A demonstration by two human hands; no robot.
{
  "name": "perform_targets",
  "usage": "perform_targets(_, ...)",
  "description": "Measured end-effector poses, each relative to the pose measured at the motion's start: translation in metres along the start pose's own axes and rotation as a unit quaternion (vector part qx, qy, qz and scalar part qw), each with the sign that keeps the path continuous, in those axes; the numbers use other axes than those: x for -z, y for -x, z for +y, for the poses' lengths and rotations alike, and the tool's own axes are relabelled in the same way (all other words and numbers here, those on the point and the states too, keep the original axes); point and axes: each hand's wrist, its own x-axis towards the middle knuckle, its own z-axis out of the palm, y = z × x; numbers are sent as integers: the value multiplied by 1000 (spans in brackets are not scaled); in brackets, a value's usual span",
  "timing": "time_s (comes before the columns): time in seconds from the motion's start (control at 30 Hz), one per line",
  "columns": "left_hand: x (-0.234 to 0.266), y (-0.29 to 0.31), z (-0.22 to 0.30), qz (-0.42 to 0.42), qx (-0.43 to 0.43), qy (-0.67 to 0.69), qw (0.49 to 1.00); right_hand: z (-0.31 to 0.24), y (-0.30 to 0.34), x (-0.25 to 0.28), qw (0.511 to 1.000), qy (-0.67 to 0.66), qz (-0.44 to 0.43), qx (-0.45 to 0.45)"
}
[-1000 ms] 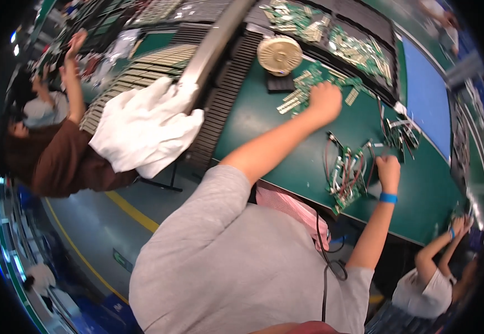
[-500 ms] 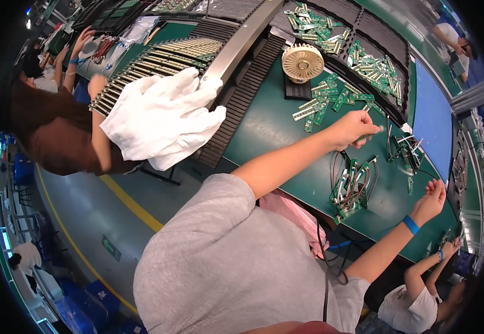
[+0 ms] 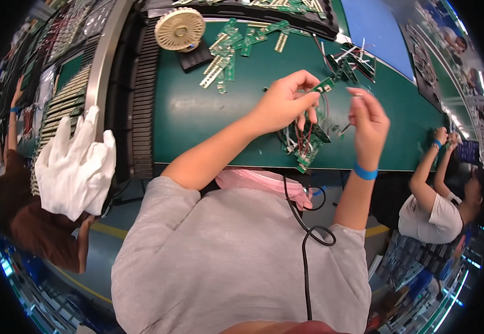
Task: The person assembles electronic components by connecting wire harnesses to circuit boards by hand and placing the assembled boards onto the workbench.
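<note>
Head view, at the far left: we see a co-worker's brown shirt (image 3: 44, 234), then a white glove (image 3: 75, 170) at the near end of a metal rail (image 3: 104, 61). Beside the rail runs a black slatted strip (image 3: 142, 106), along the left side of the green tabletop (image 3: 197, 119). Next we find a cream fan (image 3: 180, 29) with a black base (image 3: 195, 58), and just right of it loose boards (image 3: 232, 42) lie overlapping. A pink cloth (image 3: 253, 181) hangs at the near edge, just in front of our body.

Our left hand (image 3: 286, 101) is over the middle of the tabletop, its fingers gripping a small green board (image 3: 325, 86) that points up and to the right. Below it, near the edge, lie wired boards (image 3: 306, 149) with red and white leads. Farther back is a second wired cluster (image 3: 355, 62).

Our right hand (image 3: 371, 119) is raised just right of the held board, apart from it, thumb and forefinger close together; we cannot tell whether they pinch anything. A blue band (image 3: 365, 172) circles that wrist. Beyond are a blue mat (image 3: 376, 34) and, far right, another co-worker's white shirt (image 3: 428, 217).
</note>
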Motion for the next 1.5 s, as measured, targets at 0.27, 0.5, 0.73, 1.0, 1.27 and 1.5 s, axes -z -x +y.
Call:
perform_targets(0.27, -5, 4, -9, 29, -83, -221, 971, 3, 3, -24, 992, 98, -60, 59)
perform_targets(0.5, -2, 2, -23, 27, -148, -412, 899, 3, 6, -24, 984, 162, -41, 59)
perform_targets(0.73, 0, 4, -22, 19, -267, -506, 820, -4, 0, -24, 975, 200, -74, 59)
perform_targets(1.0, 1, 2, -15, -20, -185, -361, 914, -11, -6, -18, 972, 192, -130, 41)
perform_targets(1.27, 5, -2, -4, 4, -125, -456, 881, -12, -4, -21, 961, 230, -149, 24)
perform_targets(1.5, 8, -3, -11, 14, -188, -477, 858, -12, 0, -29, 953, 271, -122, 56)
